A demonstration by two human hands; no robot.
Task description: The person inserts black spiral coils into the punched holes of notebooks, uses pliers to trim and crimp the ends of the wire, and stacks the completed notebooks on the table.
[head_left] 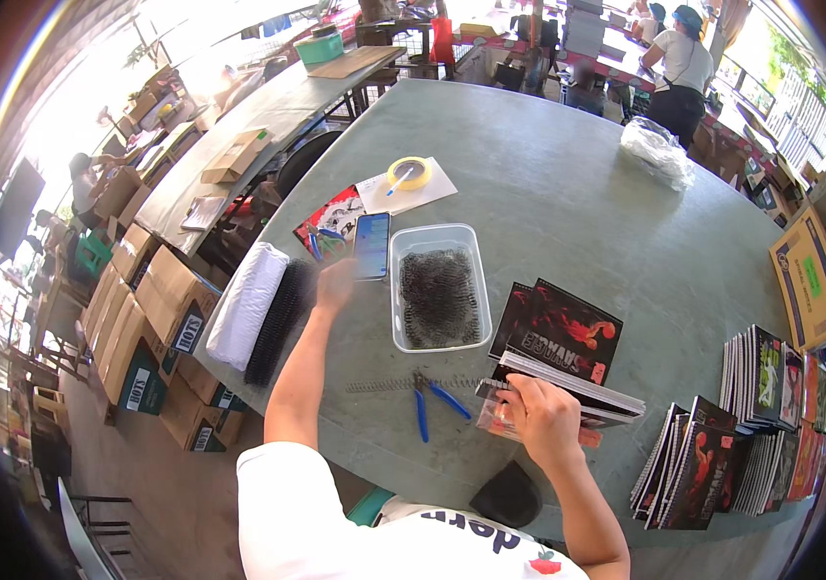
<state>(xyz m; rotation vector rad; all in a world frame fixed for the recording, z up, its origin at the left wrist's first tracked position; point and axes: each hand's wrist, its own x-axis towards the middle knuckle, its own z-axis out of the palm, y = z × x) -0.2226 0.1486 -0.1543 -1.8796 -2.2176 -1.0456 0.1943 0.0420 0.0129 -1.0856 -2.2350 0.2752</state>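
Observation:
My right hand [545,418] is closed on the edge of a dark-covered notebook [611,404] with white pages, near the table's front. My left hand [335,286], smeared by motion, is between a phone [372,242] and a row of black spiral coils [279,324]; its fingers cannot be made out. A single dark coil [374,386] lies flat, with blue-handled pliers [422,411] across it. Beyond the right hand rest dark notebooks [567,324] with red figures. A clear plastic tub [396,314] holds many short black coil pieces [437,295].
Notebook stacks [693,474] and a carton [809,280] stand at the right. A white roll [248,304] lies at the left edge; yellow tape [410,174] sits on paper farther back. A black object [507,495] is near my body. Crumpled plastic [657,153] lies far right.

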